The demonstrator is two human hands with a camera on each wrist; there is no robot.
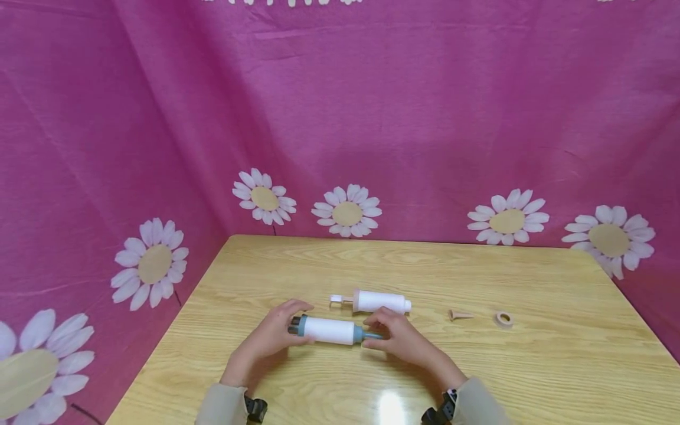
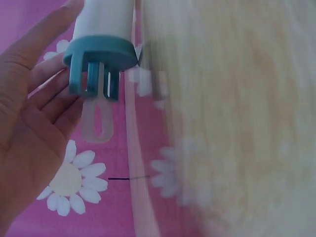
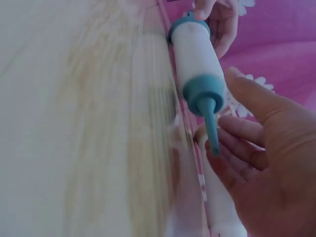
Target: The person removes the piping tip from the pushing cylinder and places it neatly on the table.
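A decorating syringe with a white barrel and teal ends (image 1: 330, 330) lies crosswise on the wooden table. Its teal nozzle (image 3: 211, 129) points right, and a clear loop handle (image 2: 98, 121) sticks out of its pronged left end. My left hand (image 1: 273, 332) is spread around that pronged end, thumb on the near side right at the barrel, other fingers on the far side. Around the nozzle, my right hand (image 1: 401, 335) stands with its fingers apart and loosely bent; the nozzle tip overlaps the fingers in the right wrist view.
Just behind lies a second white syringe (image 1: 379, 301) with a beige collar and its handle drawn out leftward. A beige cone nozzle (image 1: 459, 314) and a beige ring (image 1: 503, 320) lie further right. Pink flowered cloth (image 1: 414, 118) hangs along the table's back and left sides.
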